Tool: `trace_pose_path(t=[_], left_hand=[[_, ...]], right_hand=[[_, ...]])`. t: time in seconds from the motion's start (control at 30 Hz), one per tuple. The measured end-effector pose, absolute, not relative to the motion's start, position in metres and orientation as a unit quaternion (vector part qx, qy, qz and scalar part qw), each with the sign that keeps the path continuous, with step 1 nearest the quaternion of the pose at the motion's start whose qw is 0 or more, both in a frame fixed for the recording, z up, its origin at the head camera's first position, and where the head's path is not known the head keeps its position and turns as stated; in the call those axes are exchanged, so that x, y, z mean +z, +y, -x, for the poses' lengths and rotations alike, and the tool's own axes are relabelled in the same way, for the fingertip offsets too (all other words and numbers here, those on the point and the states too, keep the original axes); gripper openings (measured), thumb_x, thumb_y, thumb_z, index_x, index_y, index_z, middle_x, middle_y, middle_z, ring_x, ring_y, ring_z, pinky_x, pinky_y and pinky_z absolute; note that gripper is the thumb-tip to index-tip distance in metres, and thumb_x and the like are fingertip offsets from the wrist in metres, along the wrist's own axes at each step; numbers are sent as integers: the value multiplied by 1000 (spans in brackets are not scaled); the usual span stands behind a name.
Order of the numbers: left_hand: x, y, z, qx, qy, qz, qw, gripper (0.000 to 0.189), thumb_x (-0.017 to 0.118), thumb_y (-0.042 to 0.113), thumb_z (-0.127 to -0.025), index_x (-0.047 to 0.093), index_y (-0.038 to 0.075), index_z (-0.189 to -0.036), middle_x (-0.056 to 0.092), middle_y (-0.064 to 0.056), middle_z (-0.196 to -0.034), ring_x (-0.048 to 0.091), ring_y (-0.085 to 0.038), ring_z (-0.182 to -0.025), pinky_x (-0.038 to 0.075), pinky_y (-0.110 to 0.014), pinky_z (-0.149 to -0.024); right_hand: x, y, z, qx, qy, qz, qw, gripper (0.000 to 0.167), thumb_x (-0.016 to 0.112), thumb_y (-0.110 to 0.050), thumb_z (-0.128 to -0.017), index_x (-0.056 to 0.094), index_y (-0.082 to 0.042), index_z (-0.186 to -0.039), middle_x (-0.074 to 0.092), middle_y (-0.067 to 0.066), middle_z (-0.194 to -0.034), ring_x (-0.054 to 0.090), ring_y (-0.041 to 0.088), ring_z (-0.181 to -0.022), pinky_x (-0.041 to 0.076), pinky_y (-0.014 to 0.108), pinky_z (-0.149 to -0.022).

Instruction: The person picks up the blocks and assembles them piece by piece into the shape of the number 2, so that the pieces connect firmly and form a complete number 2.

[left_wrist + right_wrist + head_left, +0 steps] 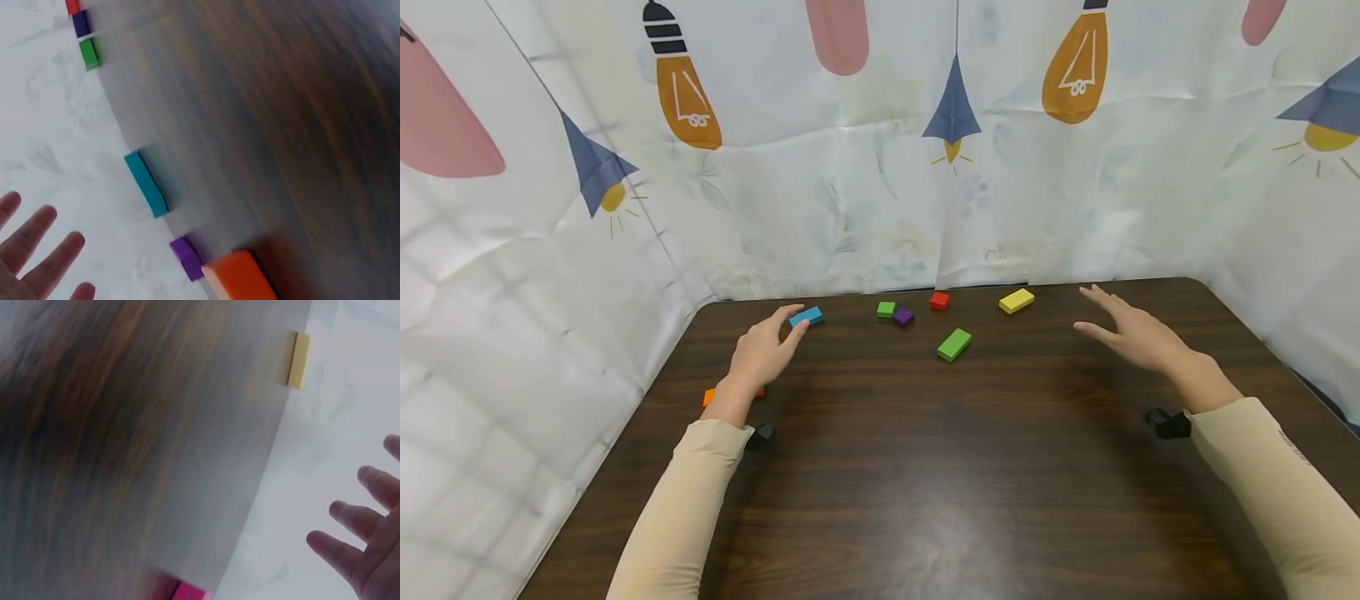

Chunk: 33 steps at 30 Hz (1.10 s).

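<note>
My left hand (758, 354) hovers over the left part of the table, fingers spread, holding nothing. Just past its fingertips in the head view lies a blue block (808, 316), which the left wrist view shows apart from the hand. An orange block (708, 397) is partly hidden behind the left wrist; beside it in the left wrist view sits a purple block (187, 259). Over the right side my right hand (1138, 333) is also raised, with extended fingers and nothing in them. The yellow block (1017, 301) lies nearest to it in the head view.
Toward the back of the dark wooden table (880, 467) lie a small green block (886, 309), a dark purple one (903, 317), a red one (939, 301) and a longer green block (954, 344). A pink block (189, 592) shows in the right wrist view. Printed white cloth (850, 208) surrounds the table.
</note>
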<state>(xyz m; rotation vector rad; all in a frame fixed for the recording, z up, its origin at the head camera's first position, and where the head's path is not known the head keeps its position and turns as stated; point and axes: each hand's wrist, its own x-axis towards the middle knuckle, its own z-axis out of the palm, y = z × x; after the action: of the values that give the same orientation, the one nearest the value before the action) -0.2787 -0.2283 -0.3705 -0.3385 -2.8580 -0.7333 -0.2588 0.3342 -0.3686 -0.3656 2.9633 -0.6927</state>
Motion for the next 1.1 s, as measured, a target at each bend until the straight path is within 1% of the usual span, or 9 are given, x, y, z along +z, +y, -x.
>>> trace_pose_path(t=[0.03,0.13,0.23,0.37,0.5,0.63,0.77,0.83,1.1], left_hand=[[-370,-231,278,-252,-957,115,82,54,45,44,-109,42,18,-157,50,-21,-150,59,-47,-117,49,-59,-84],[-371,-239,277,-269,-953,116,72,54,46,45,-109,42,18,-156,51,-17,-151,58,-46,-121,48,-58,-86],[-372,-246,277,-284,-949,119,65,54,50,42,-108,45,16,-155,54,-18,-148,56,-44,-125,47,-59,-92],[-372,-258,276,-302,-944,121,50,53,53,42,-107,50,10,-150,57,-21,-142,55,-42,-128,44,-60,-100],[-373,-271,275,-310,-942,126,29,54,54,43,-107,52,7,-147,57,-22,-142,53,-42,-130,42,-61,-103],[-374,-282,275,-318,-939,125,24,53,61,35,-105,52,4,-147,56,-23,-142,51,-44,-132,41,-61,-105],[-376,-290,274,-324,-939,112,13,55,67,32,-102,52,4,-146,56,-23,-143,49,-45,-132,41,-61,-105],[-376,-292,274,-319,-941,108,1,56,69,31,-100,53,4,-147,54,-24,-145,49,-45,-133,40,-62,-105],[-377,-304,268,-301,-949,85,-42,60,75,24,-95,53,3,-147,50,-29,-146,45,-49,-133,37,-66,-106]], right_hand=[[-369,337,258,-229,966,117,40,83,47,-57,-105,10,-15,-166,5,23,-168,16,56,-146,22,76,-104],[-372,344,258,-238,963,117,42,79,46,-54,-107,12,-13,-166,10,28,-166,24,62,-140,25,77,-102],[-375,353,256,-248,961,116,43,77,46,-50,-108,12,-12,-166,14,33,-163,28,65,-135,28,77,-101],[-377,364,253,-251,961,108,45,77,49,-48,-108,16,-8,-165,16,36,-161,29,66,-134,30,77,-99],[-376,374,250,-244,964,99,42,76,53,-49,-106,26,-4,-162,21,37,-159,33,65,-132,32,76,-98],[-375,384,246,-233,967,95,33,76,58,-49,-104,35,-1,-157,28,40,-154,42,62,-125,37,73,-93],[-377,396,241,-226,970,87,31,75,63,-47,-101,41,2,-153,33,43,-149,44,62,-123,39,72,-91],[-379,402,239,-223,971,83,33,75,65,-47,-101,42,3,-152,34,45,-147,40,64,-126,38,74,-93],[-385,422,237,-213,973,84,37,71,68,-42,-100,47,6,-148,43,46,-139,45,64,-121,41,73,-90]])
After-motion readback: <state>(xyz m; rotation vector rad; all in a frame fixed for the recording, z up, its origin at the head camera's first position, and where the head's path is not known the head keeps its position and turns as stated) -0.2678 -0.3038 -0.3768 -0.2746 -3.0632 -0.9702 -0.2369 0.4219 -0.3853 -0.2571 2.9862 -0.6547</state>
